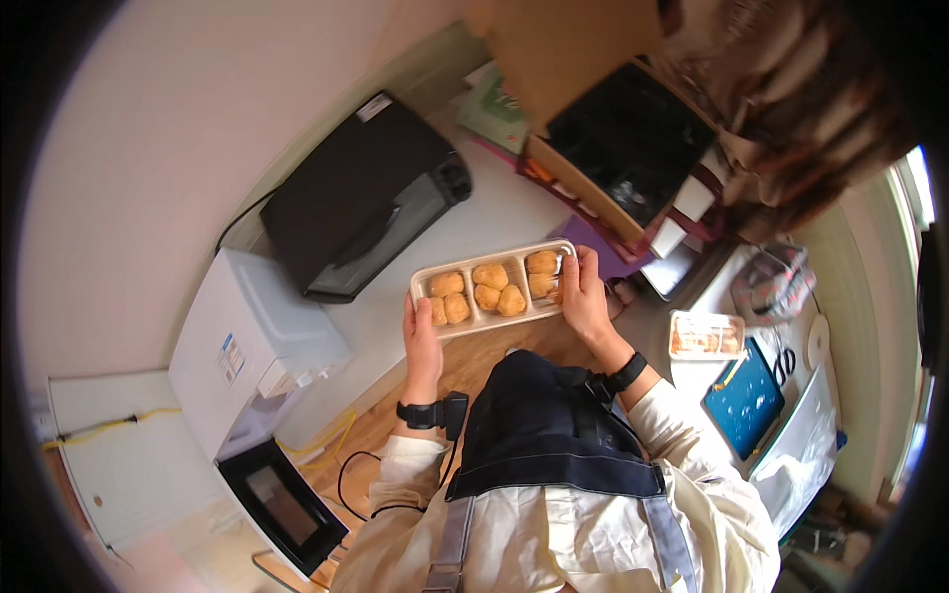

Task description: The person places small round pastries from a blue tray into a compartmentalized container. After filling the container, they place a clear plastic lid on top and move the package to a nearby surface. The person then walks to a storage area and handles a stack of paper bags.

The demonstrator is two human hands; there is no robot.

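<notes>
A compartmented plastic food tray (480,320) with a clear cover is held up between my hands. Its three compartments hold several golden-brown round food pieces (490,277). My left hand (423,337) grips the tray's left end, thumb on top. At the right end, my right hand (585,296) is closed on the rim with its thumb over the cover. The tray is above the floor and the edge of a white counter, in front of a black toaster oven.
A black toaster oven (356,185) stands on the white counter (474,215). Left of it, a white microwave (252,348) has its door (285,504) swung out. An open cardboard box (578,181) is at upper right. A second food tray (706,335), blue board (744,400) and black-handled scissors (784,366) lie right.
</notes>
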